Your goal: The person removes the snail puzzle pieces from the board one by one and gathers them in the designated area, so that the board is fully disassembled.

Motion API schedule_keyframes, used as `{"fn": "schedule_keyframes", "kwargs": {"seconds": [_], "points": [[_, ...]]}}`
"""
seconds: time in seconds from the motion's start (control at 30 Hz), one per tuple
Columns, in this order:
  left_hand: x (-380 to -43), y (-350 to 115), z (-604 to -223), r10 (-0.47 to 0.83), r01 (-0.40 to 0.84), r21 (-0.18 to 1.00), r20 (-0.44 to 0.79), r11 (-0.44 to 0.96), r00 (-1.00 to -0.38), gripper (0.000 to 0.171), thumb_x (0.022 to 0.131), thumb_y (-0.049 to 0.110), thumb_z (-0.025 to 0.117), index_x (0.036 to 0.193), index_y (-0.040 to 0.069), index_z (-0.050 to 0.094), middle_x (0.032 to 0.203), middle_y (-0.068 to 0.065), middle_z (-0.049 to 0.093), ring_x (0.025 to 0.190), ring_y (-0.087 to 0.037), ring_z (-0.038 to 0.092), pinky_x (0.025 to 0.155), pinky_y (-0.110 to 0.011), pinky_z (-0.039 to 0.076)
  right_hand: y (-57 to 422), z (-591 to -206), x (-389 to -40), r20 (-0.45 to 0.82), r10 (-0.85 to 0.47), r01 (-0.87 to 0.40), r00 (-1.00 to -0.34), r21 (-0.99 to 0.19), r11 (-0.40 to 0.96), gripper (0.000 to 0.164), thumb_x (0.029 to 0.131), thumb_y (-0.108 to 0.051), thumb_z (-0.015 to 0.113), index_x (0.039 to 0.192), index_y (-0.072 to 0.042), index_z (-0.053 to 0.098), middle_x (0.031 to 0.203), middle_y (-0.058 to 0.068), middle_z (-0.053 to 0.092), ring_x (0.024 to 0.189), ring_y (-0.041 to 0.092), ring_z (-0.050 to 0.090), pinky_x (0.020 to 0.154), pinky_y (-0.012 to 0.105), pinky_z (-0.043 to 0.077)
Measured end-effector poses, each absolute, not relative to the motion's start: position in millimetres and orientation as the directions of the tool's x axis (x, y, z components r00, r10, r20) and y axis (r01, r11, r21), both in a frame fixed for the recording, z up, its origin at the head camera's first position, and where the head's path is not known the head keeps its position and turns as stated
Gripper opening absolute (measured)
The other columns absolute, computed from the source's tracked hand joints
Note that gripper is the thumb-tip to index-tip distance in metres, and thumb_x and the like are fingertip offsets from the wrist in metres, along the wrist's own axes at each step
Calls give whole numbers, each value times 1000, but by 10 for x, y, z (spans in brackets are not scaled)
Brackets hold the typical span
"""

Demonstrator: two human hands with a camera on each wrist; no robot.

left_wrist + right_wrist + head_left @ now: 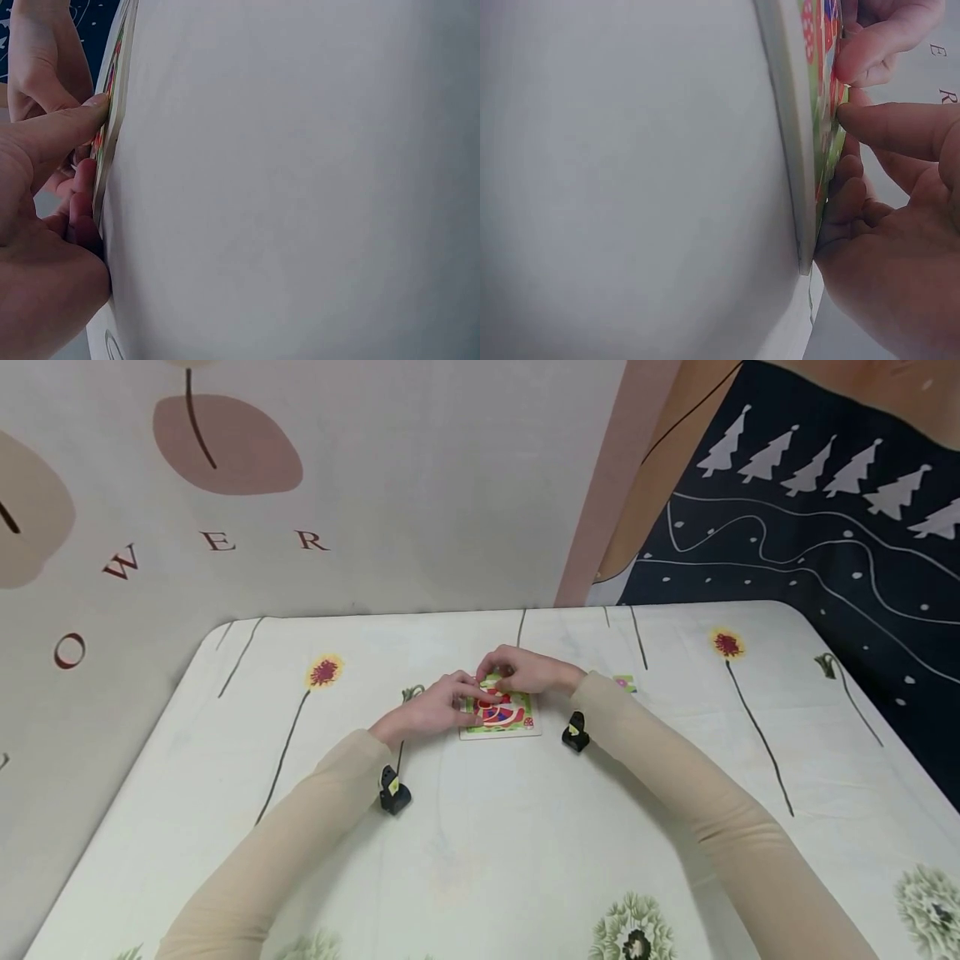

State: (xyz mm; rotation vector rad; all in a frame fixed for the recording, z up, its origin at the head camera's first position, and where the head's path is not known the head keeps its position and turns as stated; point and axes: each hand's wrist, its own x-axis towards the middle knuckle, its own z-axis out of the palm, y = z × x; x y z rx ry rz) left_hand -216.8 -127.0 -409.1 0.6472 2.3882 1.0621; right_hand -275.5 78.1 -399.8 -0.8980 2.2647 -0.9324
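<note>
A small jigsaw puzzle board with a red, blue and green picture and a pale rim lies flat on the table. My left hand reaches in from the left, its thumb and forefinger extended and touching the picture. At the board's far edge my right hand bends over the top, thumb and fingers pinching a green-edged puzzle piece, which looks slightly tilted in the right wrist view. Fingers cover part of the picture. Another loose puzzle piece, green and pink, lies right of the board, partly behind the right sleeve.
The white tablecloth has printed flowers and stems. A pale wall hanging with letters stands behind the table, and a dark cloth with white trees is at right. Black wrist cameras sit under both forearms.
</note>
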Motion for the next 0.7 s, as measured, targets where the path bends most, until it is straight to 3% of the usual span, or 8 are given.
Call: {"fn": "schedule_keyframes", "kwargs": {"seconds": [0.7], "points": [[-2164, -1262, -4084, 565, 194, 782, -230, 592, -793, 40, 93, 13, 68, 133, 11, 64, 136, -15, 47, 130, -31, 38, 107, -50, 33, 828, -4006, -2729, -272, -650, -218, -710, -793, 569, 42, 93, 10, 43, 123, -8, 65, 140, 12, 53, 120, 26, 44, 108, 45, 34]]}}
